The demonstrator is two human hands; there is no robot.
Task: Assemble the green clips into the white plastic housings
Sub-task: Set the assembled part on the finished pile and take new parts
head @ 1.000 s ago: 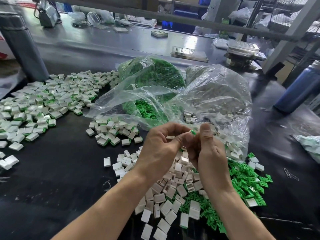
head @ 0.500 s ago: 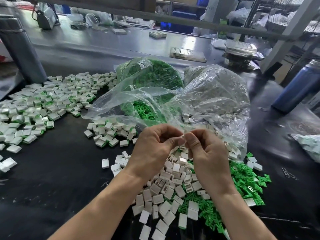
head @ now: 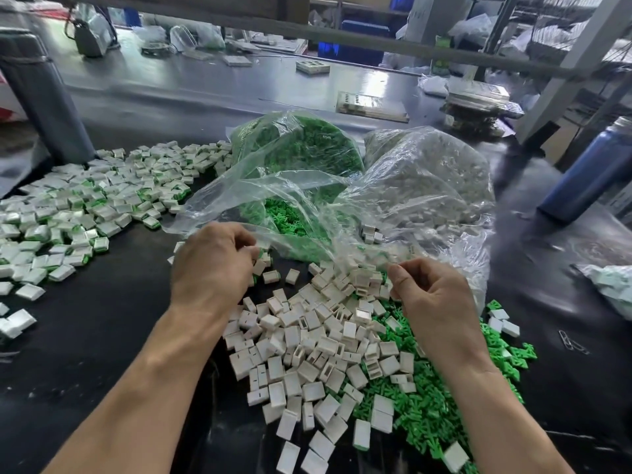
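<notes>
A long black table [head: 102, 336] fills the room in front of the person. On its far left side lies a wide spread of finished pieces [head: 85, 206], white housings with green showing at their edges. In the middle sit two clear plastic bags: the left bag [head: 297, 155] is packed with green clips, the right bag [head: 431, 179] with white housings, and both mouths open toward the person. A dark blue bottle [head: 595, 172] stands at the right, a grey post [head: 37, 94] at the far left.

Just before the bags lies a loose heap of empty white housings [head: 314, 340], and beside it on the right, partly under it, a heap of green clips [head: 431, 405].

The left hand [head: 212, 265] is over the left edge of the housing heap, knuckles up, fingers curled down among a few housings; whether it grips one I cannot tell. The right hand [head: 431, 295] hovers above the clips with thumb and forefinger drawn together; what they pinch, if anything, is too small to see. A paper clip [head: 571, 343] lies far right.
</notes>
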